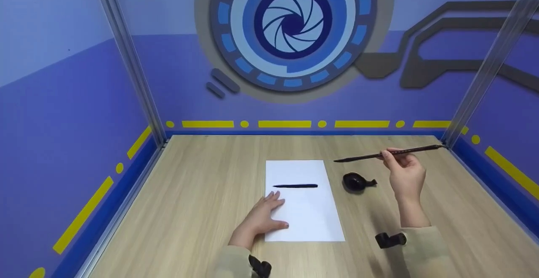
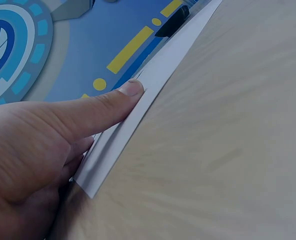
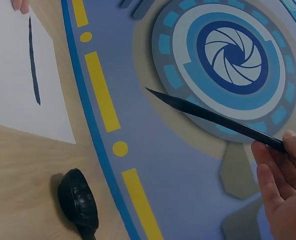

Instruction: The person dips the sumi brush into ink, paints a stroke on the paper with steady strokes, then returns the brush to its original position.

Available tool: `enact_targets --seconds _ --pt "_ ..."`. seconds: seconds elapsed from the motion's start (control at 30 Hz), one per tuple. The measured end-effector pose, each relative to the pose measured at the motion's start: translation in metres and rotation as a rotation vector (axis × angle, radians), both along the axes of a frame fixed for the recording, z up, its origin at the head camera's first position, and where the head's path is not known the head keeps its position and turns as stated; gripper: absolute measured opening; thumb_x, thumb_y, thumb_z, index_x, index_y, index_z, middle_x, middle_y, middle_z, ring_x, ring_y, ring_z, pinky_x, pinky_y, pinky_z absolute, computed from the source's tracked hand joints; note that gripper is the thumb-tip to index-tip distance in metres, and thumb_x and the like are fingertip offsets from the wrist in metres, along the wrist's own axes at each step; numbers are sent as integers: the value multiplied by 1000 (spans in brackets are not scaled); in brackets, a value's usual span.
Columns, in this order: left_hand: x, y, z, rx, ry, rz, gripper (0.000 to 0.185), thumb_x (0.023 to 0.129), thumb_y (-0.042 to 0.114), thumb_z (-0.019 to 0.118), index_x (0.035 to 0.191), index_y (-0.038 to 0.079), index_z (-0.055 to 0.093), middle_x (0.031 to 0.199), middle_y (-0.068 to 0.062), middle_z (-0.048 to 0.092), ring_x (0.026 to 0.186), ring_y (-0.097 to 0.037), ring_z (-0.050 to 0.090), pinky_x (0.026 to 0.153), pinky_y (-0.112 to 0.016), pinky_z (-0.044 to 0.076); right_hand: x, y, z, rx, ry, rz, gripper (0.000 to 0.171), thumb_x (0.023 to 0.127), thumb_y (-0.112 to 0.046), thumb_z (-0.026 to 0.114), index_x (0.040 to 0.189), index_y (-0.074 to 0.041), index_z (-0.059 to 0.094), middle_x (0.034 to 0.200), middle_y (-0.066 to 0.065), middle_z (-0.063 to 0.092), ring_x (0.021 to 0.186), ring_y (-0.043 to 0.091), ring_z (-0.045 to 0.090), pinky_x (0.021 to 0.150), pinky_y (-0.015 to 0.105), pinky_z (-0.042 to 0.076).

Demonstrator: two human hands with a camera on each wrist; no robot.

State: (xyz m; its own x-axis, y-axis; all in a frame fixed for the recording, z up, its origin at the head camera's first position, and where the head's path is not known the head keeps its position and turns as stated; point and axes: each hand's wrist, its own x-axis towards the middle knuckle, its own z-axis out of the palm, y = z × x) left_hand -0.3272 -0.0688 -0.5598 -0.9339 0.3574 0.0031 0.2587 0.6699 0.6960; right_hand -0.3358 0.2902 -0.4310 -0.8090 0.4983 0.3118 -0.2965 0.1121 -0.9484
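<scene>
Brush (image 1: 389, 153) hangs level above the table (image 1: 189, 193), pinched in the right hand (image 1: 405, 176). Ink dish (image 1: 356, 182) sits at its seven o'clock. Paper (image 1: 309, 215), at nine, lies under the flat left hand (image 1: 263, 217).

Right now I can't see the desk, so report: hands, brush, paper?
Left hand flat on paper. Right hand pinches brush, lifted over ink dish. One black stroke on paper. Nothing blocking.

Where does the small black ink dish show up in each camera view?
Head: the small black ink dish sits right of the white paper sheet.
Left wrist: a dark shape beyond the sheet; cannot tell.
Right wrist: bottom left.
Shared landmark: the black brushstroke.
</scene>
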Motion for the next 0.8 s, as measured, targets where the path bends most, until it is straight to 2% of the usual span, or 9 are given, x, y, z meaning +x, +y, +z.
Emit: enact_targets --seconds 0.27,0.53,0.7,0.73,0.8 --pt "-1 0 -2 0 0 -3 77 83 34 85 150 10 53 169 -7 33 160 -34 22 132 -58 18 9 13 -3 118 44 -85 25 94 -14 75 111 3 72 85 -23 73 80 -5 72 78 7 59" --pt "-1 1 -1 10 -13 8 78 82 34 87 149 10 55 169 -6 34 160 -33 22 132 -58 17 16 25 -16 260 114 -140 23 93 -13 76 110 3 74 87 -32 70 83 -12 69 78 2 55" --pt "-1 1 -1 17 -25 19 78 81 33 87 148 11 55 169 -6 34 160 -34 22 132 -58 17 18 29 -25 395 254 -161 15 88 -1 78 102 4 77 90 -30 69 83 -16 67 76 0 53" --pt "-1 1 -1 17 -25 20 78 81 33 87 149 11 55 169 -6 34 160 -34 22 132 -57 17 18 30 -27 428 288 -158 14 87 2 78 101 4 78 90 -27 70 83 -16 67 76 -1 53" --pt "-1 2 -1 17 -22 21 78 81 33 87 149 10 55 169 -6 34 160 -34 22 132 -58 17 17 32 -31 501 366 -140 15 83 10 78 97 4 78 90 -14 76 84 -17 67 76 -1 53"
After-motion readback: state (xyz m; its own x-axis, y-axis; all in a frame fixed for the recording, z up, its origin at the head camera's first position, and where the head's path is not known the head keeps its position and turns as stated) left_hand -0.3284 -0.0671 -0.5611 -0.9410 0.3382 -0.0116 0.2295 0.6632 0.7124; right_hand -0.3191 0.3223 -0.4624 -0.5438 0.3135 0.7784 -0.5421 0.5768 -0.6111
